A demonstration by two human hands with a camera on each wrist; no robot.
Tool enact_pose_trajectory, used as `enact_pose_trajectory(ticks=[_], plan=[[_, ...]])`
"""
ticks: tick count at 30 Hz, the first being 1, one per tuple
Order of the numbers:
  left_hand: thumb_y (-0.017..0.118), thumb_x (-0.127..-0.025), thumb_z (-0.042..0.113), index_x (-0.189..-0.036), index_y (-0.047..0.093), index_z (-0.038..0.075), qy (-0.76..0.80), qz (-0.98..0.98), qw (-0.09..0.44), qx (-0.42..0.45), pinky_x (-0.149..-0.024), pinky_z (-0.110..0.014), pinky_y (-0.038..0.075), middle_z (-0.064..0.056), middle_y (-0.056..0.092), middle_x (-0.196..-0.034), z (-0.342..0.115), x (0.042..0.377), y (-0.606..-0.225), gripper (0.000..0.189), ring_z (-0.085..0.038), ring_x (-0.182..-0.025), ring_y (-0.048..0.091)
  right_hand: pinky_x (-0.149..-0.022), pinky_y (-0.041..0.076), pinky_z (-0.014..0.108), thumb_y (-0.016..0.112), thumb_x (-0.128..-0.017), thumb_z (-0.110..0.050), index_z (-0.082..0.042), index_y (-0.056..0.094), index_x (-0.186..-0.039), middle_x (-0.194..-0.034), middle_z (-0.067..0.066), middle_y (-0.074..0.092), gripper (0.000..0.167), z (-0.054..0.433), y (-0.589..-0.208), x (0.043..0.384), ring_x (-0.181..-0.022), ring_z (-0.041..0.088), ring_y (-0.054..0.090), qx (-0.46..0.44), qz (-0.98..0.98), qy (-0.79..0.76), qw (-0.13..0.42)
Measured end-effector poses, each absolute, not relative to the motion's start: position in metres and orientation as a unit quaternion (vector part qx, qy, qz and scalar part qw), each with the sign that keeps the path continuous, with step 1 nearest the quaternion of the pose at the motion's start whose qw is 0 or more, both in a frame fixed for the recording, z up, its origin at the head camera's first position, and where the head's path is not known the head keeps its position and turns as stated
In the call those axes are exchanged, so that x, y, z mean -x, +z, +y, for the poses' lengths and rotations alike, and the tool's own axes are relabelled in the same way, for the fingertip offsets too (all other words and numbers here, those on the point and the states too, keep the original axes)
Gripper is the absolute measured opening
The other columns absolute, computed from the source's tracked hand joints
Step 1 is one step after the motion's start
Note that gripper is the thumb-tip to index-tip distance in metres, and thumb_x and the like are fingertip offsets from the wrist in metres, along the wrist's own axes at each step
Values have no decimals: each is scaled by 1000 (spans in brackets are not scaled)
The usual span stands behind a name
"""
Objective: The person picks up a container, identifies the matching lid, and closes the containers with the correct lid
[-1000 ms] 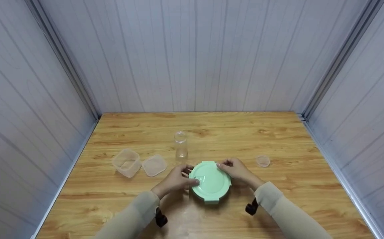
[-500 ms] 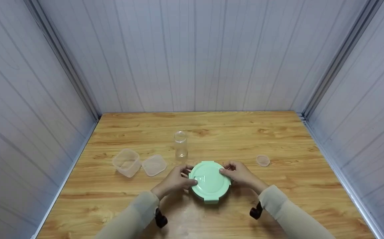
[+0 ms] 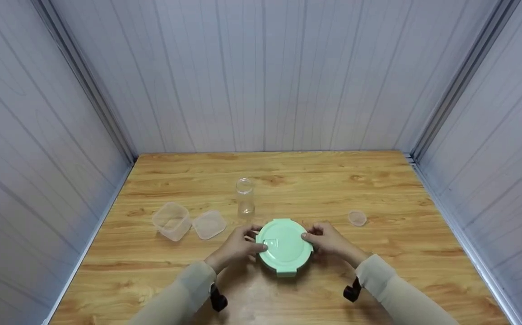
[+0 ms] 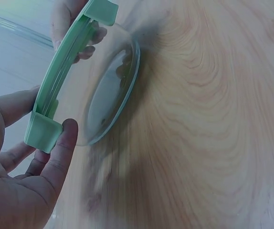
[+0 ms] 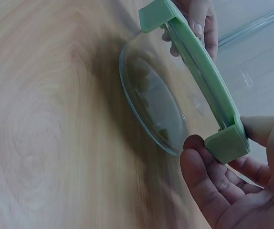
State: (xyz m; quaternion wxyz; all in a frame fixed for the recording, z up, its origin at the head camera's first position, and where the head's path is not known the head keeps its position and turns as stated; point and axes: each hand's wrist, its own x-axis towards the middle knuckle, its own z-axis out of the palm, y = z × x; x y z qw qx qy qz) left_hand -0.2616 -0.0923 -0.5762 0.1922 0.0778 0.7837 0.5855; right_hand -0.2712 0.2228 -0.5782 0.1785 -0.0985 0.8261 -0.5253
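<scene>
A round glass food container (image 4: 127, 100) with a mint-green lid (image 3: 285, 242) stands at the near middle of the table. Side latches (image 4: 44, 133) jut from the lid's edge. My left hand (image 3: 238, 246) grips the left side, thumb on top of the lid and fingers at the latch. On the opposite side my right hand (image 3: 331, 240) has its thumb on the lid's rim and its fingertips under the right latch (image 5: 228, 144). Through the clear glass wall the far hand's fingertips show in both wrist views.
Behind the container stands a clear cylindrical jar (image 3: 245, 197). To the left are a translucent square box (image 3: 171, 221) and a flat square lid (image 3: 209, 224). A small clear round lid (image 3: 357, 218) lies at right. Panel walls (image 3: 261, 76) enclose the wooden table (image 3: 315, 176).
My right hand has slid from the lid's upper right edge round to its right side, lower and farther right. The left hand keeps its hold, and the container stays almost still.
</scene>
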Motion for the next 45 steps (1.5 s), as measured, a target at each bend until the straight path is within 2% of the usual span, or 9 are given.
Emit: enact_pose_trajectory(ticks=[10, 15, 24, 28, 32, 40, 45], plan=[[87, -90, 10, -144, 66, 2, 605, 770, 180, -92, -76, -30, 62, -16, 68, -121, -92, 260, -577, 58, -24, -107, 62, -58, 50, 22, 68, -107, -19, 9, 71, -106, -86, 0, 65, 28, 220, -575, 268, -74, 10, 56, 126, 832, -522, 140], [86, -90, 10, -142, 66, 1, 610, 767, 184, -80, -71, -35, 65, -16, 66, -119, -90, 261, -576, 56, -24, -103, 62, -59, 50, 22, 69, -107, -19, 7, 71, -103, -86, -2, 64, 27, 219, -575, 267, -76, 9, 56, 119, 839, -515, 127], [85, -91, 8, -140, 68, -3, 608, 777, 152, -50, -83, -28, 61, -17, 68, -124, -84, 268, -569, 53, -26, -110, 66, -64, 51, 22, 70, -106, -17, 6, 71, -104, -88, 0, 64, 23, 214, -573, 271, -78, 11, 58, 62, 831, -541, 110], [84, -92, 7, -139, 68, -5, 622, 770, 137, -36, -87, -32, 63, -19, 69, -124, -79, 273, -566, 51, -25, -110, 68, -65, 51, 21, 71, -106, -15, 6, 70, -105, -90, 2, 64, 21, 212, -567, 273, -80, 12, 57, 41, 827, -554, 84], [84, -93, 6, -139, 66, -7, 636, 762, 123, -26, -88, -34, 65, -21, 68, -126, -74, 279, -562, 51, -26, -110, 69, -63, 52, 22, 71, -106, -15, 5, 70, -105, -89, 2, 65, 20, 212, -562, 277, -80, 12, 58, 19, 819, -569, 66], [82, -94, 7, -136, 67, -7, 657, 748, 92, -17, -85, -30, 63, -22, 70, -130, -64, 290, -558, 47, -23, -106, 70, -60, 58, 28, 69, -107, -17, 4, 70, -109, -87, 4, 66, 22, 215, -556, 288, -69, 12, 61, 6, 807, -589, 48], [81, -95, 6, -135, 67, -6, 669, 739, 76, -4, -89, -32, 64, -22, 70, -130, -56, 296, -552, 44, -26, -109, 71, -60, 58, 28, 69, -108, -21, 4, 68, -114, -90, 3, 67, 26, 219, -552, 295, -70, 12, 62, -3, 800, -598, 51]])
